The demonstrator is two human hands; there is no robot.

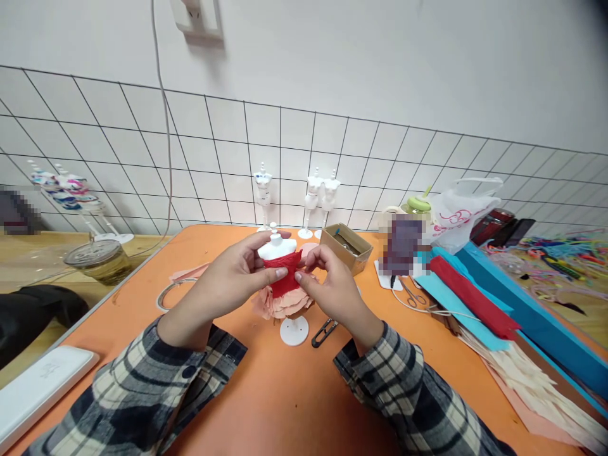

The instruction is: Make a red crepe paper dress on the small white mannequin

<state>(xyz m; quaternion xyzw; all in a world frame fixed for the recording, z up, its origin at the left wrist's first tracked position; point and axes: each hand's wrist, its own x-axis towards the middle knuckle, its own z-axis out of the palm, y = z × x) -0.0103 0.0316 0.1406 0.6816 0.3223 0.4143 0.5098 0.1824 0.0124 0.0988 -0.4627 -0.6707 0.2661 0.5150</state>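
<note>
In front of me a small white dress form stands upright on a round white base. Red crepe paper wraps its torso, and a ruffled peach paper skirt spreads below. My left hand curls around the form from the left, its thumb pressing the red paper against the front. On the right side, my right hand pinches the edge of the red paper between thumb and fingers. The back of the form is hidden.
Black thread snips lie right of the base. Behind are a cardboard box and several white dress forms. Scissors and a red paper roll lie right. A tape roll is left, a white device nearer.
</note>
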